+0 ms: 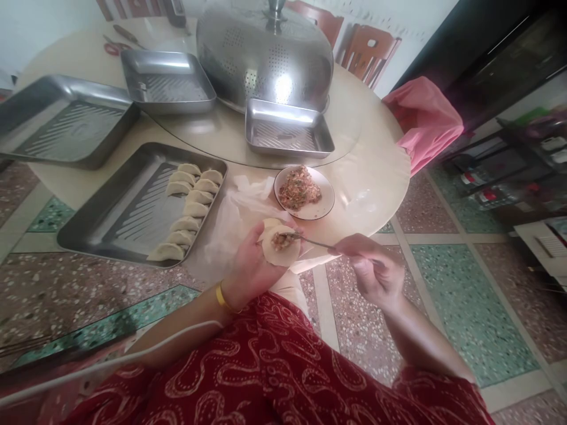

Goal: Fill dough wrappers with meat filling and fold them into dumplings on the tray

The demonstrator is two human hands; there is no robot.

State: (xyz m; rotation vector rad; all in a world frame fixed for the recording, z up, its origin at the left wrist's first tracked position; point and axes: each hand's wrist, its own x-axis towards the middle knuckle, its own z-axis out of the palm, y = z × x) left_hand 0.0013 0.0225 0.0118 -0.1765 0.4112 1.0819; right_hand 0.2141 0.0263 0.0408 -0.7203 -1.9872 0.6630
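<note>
A round dumpling wrapper (280, 255) lies across the palm and fingers of my left hand (252, 262), with a small heap of meat filling (282, 240) at its middle. Behind it, a bit of another wrapper (271, 224) shows. My right hand (372, 271) grips the handle of a thin metal spoon (316, 242), its tip touching the filling. Just beyond my hands is a white plate (325, 203) with a mound of minced filling (300, 189). To the left, a large metal tray (128, 200) holds several folded dumplings (195, 209) along its right side.
Crumpled plastic sheeting (230, 218) lies between tray and plate. Further back stand metal trays (168, 82), (66, 127), a smaller tray (287, 133) and a large perforated metal dome (266, 59). Scissors (111, 48) rest at the far left. A pink cloth (427, 121) hangs at the right.
</note>
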